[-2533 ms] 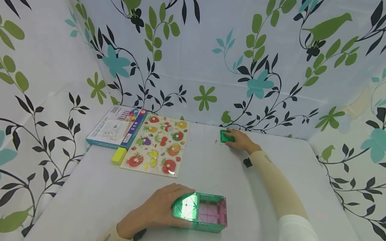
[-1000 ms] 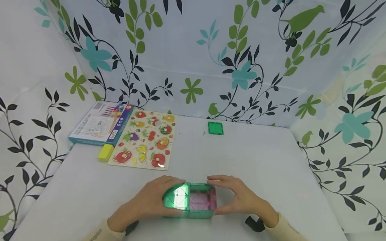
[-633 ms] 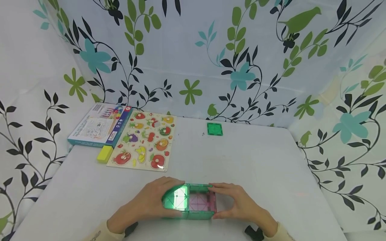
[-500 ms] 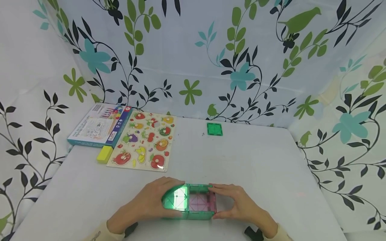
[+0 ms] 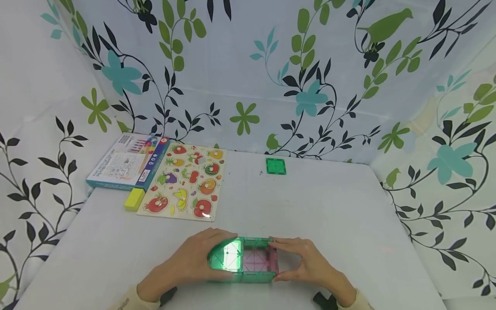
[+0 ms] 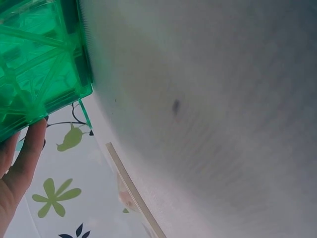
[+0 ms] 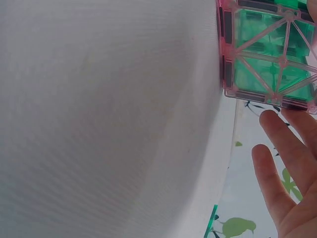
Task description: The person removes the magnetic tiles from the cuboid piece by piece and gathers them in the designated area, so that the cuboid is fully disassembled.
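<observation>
A box built of see-through magnetic tiles [image 5: 258, 277], mostly green, lies near the front of the table. Its left part is covered by a shiny green tile; the right part is uncovered, with a pink floor and a pink end panel [image 7: 270, 57]. The left hand [image 5: 195, 256] grips the left end, thumb on the near side and fingers on the far side. At the right end, the right hand [image 5: 310, 262] holds the corners between thumb and fingertips, its palm apart from the pink panel. In the right wrist view two of its fingers are spread off the tiles.
A green square tile [image 5: 276, 166] lies at the table's back. Towards the back left are a fruit peg puzzle board [image 5: 186, 181], a boxed set [image 5: 125, 161] and a yellow block [image 5: 134, 199]. A leaf-patterned cloth [image 5: 217, 64] hangs behind the white table [image 5: 317, 206].
The right hand has left the green tile at the back and come to the box's right end, where it closed in on the corners. The left hand keeps its hold; the head view shifted.
</observation>
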`<action>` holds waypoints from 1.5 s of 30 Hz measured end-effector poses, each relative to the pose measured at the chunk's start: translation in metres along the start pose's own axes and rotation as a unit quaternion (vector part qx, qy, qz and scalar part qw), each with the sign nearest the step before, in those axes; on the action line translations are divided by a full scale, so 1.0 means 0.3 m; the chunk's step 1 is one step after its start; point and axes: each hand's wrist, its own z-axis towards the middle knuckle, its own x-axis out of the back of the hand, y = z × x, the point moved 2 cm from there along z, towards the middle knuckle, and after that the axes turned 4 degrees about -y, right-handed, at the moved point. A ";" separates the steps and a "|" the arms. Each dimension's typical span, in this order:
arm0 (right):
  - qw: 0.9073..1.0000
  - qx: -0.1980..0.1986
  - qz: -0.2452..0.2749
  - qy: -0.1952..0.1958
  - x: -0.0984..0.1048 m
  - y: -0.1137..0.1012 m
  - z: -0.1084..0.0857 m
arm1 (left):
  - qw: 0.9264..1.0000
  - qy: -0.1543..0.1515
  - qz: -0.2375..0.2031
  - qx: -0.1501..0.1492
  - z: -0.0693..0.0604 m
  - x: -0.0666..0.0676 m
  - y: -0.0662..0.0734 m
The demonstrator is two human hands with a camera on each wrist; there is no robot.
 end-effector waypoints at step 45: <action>0.981 -0.141 -0.091 0.095 0.328 0.169 -0.049 | 1.000 -0.013 -0.006 0.014 0.004 -0.002 0.002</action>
